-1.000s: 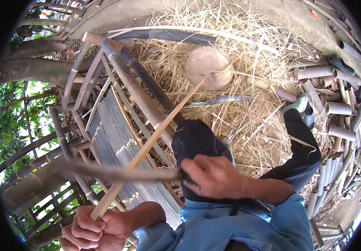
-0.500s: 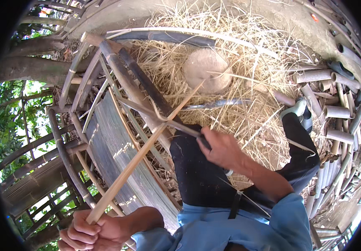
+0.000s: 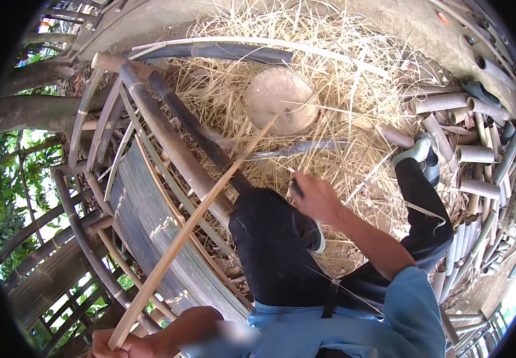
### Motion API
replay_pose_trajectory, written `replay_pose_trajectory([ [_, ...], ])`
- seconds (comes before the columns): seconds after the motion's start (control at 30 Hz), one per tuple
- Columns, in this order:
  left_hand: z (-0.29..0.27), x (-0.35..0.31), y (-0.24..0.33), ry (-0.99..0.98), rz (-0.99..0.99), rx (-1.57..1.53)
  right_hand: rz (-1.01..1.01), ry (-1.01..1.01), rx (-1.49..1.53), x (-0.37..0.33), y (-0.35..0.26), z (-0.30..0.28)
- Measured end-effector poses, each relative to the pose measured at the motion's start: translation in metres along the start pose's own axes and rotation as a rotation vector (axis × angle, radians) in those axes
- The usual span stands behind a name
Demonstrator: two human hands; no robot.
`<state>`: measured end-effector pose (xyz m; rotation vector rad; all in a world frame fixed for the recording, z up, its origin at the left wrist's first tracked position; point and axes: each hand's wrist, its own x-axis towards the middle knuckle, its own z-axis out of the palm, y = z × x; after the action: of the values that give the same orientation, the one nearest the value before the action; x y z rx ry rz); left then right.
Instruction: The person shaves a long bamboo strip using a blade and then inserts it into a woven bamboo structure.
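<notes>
My left hand, at the lower left, is closed around the near end of a long, pale bamboo strip. The strip slants up and away across the frame, its thin far tip overlapping a round wooden block in the view. My right hand grips the dark handle of a knife above my bent knee, to the right of the strip and apart from it. The knife's blade can hardly be made out here.
Straw-like shavings cover the ground around the block. Thick bamboo poles and a wide split-bamboo panel stand on the left. Cut bamboo tubes are piled at the right, beside my foot. A pale strip curves along the back.
The knife has come off the strip, where its blade lay across the middle, and my right hand has shifted slightly. My left hand has moved a little lower and left with the strip.
</notes>
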<state>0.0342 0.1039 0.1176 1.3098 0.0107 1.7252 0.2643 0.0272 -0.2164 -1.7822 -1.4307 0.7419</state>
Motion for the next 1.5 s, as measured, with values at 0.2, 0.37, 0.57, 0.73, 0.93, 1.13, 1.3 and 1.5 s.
replay_pose_trajectory([
  [0.2, 0.009, 0.014, -0.009, 0.002, -0.042, -0.015, 0.353, 0.002, -0.121, 0.004, 0.154, 0.034],
  [0.37, -0.014, 0.062, -0.016, 0.0, -0.124, 0.185, 0.474, -0.021, -0.171, 0.005, 0.147, 0.03],
  [0.57, -0.026, -0.058, -0.268, -0.061, -0.576, 0.642, 0.43, 0.374, -0.182, -0.005, 0.069, -0.055],
  [0.73, -0.066, -0.06, -0.297, -0.198, -0.571, 0.665, 0.404, 0.648, -0.099, -0.019, 0.028, -0.124],
  [0.93, -0.044, 0.02, -0.213, 0.033, -0.223, 0.993, 0.243, 0.777, -0.232, -0.049, -0.021, -0.198],
  [1.13, 0.0, 0.026, -0.1, 0.083, -0.433, 0.622, 0.14, 0.597, 0.021, -0.041, -0.112, -0.205],
  [1.3, 0.006, -0.023, -0.072, 0.011, -0.612, 0.434, 0.029, 0.436, -0.183, -0.031, -0.213, -0.197],
  [1.5, 0.023, -0.066, -0.064, -0.116, -0.713, 0.285, -0.258, 0.298, -0.521, -0.042, -0.237, -0.181],
])
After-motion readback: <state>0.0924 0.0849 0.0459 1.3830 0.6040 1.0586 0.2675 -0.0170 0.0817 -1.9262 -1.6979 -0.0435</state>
